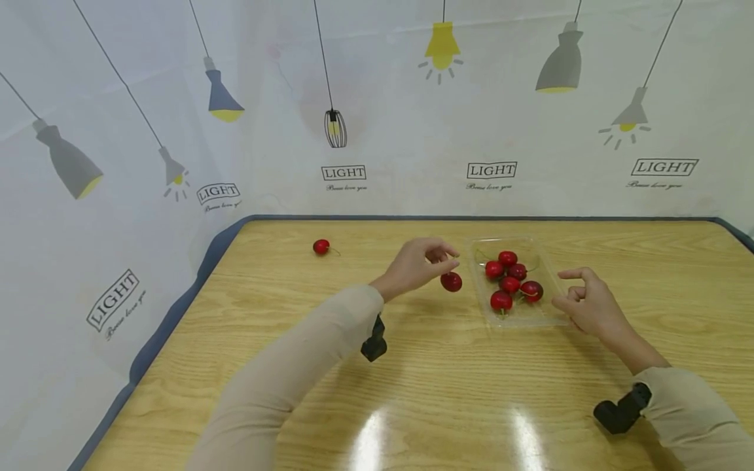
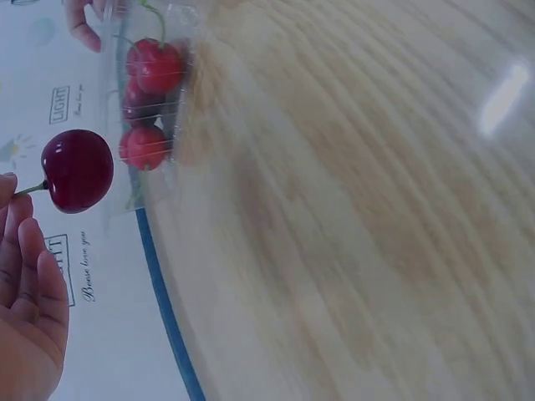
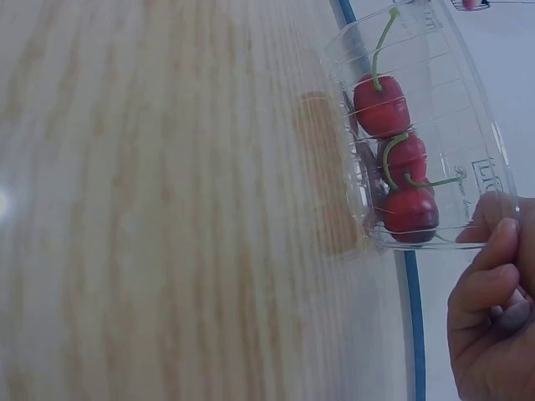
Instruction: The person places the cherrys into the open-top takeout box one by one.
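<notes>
A dark red cherry (image 1: 451,282) hangs by its stem from my left hand (image 1: 417,263), whose thumb and fingers pinch the stem. In the left wrist view this cherry (image 2: 78,170) is off the table, left of the clear plastic box (image 1: 487,314). Several red cherries (image 1: 509,284) with green stems lie inside the box. At the box's right edge, my right hand (image 1: 595,307) pinches the rim between thumb and finger. Through the clear wall (image 3: 451,92) in the right wrist view, part of a finger shows behind the plastic.
One more cherry (image 1: 321,246) with a stem lies at the back left of the wooden table (image 1: 436,386). Behind the table's dark blue edge (image 1: 377,217) hangs a white cloth backdrop (image 1: 400,144) printed with lamps.
</notes>
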